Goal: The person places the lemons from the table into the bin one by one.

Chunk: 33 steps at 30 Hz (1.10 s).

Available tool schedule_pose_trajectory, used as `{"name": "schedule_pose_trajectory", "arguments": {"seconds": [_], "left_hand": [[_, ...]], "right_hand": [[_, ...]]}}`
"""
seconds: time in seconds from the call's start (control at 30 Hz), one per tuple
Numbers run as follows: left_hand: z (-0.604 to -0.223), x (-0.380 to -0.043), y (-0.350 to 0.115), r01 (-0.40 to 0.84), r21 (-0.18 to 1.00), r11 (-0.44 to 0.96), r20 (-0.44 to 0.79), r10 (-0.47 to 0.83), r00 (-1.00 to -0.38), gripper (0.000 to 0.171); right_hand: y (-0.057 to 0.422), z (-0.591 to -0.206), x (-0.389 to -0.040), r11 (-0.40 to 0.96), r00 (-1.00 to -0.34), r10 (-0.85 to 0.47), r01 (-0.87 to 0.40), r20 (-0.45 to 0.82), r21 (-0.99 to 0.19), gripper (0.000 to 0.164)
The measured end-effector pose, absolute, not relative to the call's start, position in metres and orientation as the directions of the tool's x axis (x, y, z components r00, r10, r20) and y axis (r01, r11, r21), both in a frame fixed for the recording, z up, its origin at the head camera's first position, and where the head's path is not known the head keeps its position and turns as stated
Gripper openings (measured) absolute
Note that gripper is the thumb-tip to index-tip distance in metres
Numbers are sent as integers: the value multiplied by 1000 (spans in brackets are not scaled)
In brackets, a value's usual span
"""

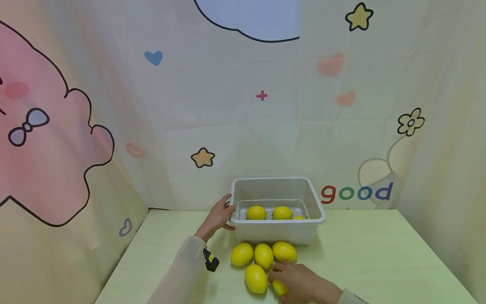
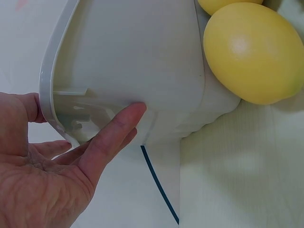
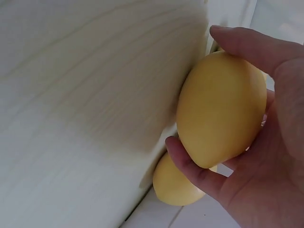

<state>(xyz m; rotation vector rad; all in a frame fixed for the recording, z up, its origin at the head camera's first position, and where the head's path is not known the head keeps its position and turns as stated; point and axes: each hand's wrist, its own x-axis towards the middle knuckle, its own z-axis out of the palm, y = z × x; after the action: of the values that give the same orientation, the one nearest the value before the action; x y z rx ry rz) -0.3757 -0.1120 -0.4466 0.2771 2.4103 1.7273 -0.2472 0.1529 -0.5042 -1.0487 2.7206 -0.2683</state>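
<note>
A white plastic bin [image 1: 273, 231] stands at the back of the table with lemons inside, two of them [image 1: 256, 213] in full view and a third [image 1: 299, 218] partly hidden by the front rim. My left hand [image 1: 219, 216] holds the bin's left side, thumb at the rim and fingers against the outer wall. Several lemons [image 1: 263, 256] lie on the table in front of the bin. Nearer to me, my right hand [image 1: 301, 282] has its thumb and fingers curled round a lemon [image 3: 221, 109], close over the tabletop. Another lemon [image 1: 256, 279] lies just left of that hand.
The pale green table [image 1: 364, 249] ends at a printed cloth backdrop [image 1: 228, 105] right behind the bin. A black wrist device [image 1: 210, 260] is on the left sleeve.
</note>
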Motion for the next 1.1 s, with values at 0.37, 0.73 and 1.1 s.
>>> {"name": "schedule_pose_trajectory", "arguments": {"seconds": [0.37, 0.73, 1.1], "left_hand": [[-447, -376, -111, 56, 945, 324, -24, 238, -971, 62], [-449, -378, -112, 49, 945, 325, -30, 233, -972, 62], [-449, -378, -112, 53, 947, 316, -24, 237, -971, 61]], "right_hand": [[155, -508, -247, 728, -723, -681, -649, -119, -223, 32], [157, -489, -243, 714, -711, -697, -676, -91, -183, 29], [159, -454, -240, 675, -681, -733, -727, 4, -129, 33]]}}
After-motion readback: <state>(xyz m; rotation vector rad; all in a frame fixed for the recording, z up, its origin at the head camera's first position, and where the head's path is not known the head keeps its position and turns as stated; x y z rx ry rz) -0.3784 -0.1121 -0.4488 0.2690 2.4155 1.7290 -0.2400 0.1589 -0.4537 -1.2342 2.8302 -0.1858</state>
